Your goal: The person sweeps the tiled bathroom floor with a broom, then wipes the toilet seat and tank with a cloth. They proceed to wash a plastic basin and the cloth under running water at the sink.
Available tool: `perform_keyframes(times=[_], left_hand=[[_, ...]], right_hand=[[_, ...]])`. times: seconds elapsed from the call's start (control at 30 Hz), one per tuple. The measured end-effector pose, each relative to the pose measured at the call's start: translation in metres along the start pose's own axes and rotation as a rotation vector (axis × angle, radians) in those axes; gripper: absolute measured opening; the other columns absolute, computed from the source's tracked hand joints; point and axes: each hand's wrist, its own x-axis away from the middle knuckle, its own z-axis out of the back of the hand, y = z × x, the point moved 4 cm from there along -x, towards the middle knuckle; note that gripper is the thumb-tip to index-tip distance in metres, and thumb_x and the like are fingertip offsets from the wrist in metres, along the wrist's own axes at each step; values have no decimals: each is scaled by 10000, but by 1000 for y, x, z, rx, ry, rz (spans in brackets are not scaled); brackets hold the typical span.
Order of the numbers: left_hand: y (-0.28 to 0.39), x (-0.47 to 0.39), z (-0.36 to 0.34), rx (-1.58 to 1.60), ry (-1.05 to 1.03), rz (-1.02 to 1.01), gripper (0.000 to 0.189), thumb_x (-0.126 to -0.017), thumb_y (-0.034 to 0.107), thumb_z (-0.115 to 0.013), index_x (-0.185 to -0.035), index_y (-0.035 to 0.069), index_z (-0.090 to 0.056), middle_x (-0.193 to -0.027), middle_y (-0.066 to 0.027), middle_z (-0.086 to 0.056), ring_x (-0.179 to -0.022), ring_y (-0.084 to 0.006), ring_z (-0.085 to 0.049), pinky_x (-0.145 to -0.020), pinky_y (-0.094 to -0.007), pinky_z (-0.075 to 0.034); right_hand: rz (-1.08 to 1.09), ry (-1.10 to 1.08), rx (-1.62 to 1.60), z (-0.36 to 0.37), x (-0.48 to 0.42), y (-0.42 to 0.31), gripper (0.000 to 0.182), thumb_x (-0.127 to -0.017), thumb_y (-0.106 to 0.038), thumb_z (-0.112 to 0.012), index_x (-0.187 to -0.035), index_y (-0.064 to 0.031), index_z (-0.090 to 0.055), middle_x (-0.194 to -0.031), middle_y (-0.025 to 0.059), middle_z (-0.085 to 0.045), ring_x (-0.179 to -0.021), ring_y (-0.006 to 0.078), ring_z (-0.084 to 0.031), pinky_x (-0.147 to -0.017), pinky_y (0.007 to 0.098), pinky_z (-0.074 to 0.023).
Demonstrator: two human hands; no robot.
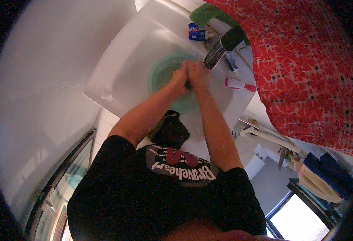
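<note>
My left hand (pixel 180 79) and my right hand (pixel 197 73) are pressed together over a round green translucent basin (pixel 154 70), which stands in a white sink (pixel 119 69). Between the palms a small dark piece, apparently cloth (pixel 188 85), shows; its upper part is hidden by the fingers. The basin's contents are blurred. A black cloth (pixel 172 131) lies bunched over the sink's near edge, close to my shirt. The dark, shiny faucet (pixel 215 55) reaches out just to the right of my right hand.
Along the sink's right ledge are a blue pouch with a pale cap (pixel 197 32), a crumpled tube or packet (pixel 232 62), a red-and-white scrub brush (pixel 239 84) and a green cloth (pixel 205 14). A red patterned curtain (pixel 303 66) hangs at the right. Towels (pixel 324 177) hang farther down.
</note>
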Motion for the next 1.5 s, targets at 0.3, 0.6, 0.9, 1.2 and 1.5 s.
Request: perform_keyframes(times=[0.3, 0.6, 0.9, 1.2, 1.5], left_hand=[[22, 1, 16, -79, -191, 55, 484, -898, 522, -352, -823, 87, -550, -722, -74, -570, -662, -248, -547, -662, -406, -465], [30, -10, 22, -115, -479, 124, 442, -904, 480, -393, -849, 69, -545, -738, -71, -572, -608, -236, -543, -648, -384, -469], [43, 52, -21, 220, -242, -224, 393, -924, 412, -400, -1057, 58, -509, -956, -73, -586, -890, -220, -553, -752, -371, -471], [16, 30, -25, 1, -122, 44, 445, -877, 496, -453, -1003, 73, -511, -823, -50, -575, -730, -201, -555, -665, -344, -477], [6, 12, 4, 21, -183, 75, 482, -856, 539, -458, -821, 63, -519, -674, -50, -551, -599, -202, -540, -557, -349, -459]], right_hand=[[-39, -43, 194, -32, 4, -6, 281, -817, -343, -530, -859, -68, -569, -841, 129, -628, -704, 321, -619, -579, 414, -496], [138, -98, 209, -68, 11, -28, 292, -795, -254, -554, -1014, -63, -574, -898, 96, -622, -677, 276, -596, -582, 400, -486], [-427, 235, -711, -42, -1, 70, 228, -796, -236, -567, -945, -66, -592, -839, 121, -622, -726, 277, -605, -651, 383, -475], [-358, 30, -334, -14, -4, 21, 385, -803, -436, -537, -831, -61, -618, -663, 129, -618, -612, 250, -598, -584, 395, -477], [-54, -47, 164, -22, 2, -18, 393, -791, -430, -577, -663, -66, -655, -577, 93, -615, -550, 252, -615, -490, 354, -462]])
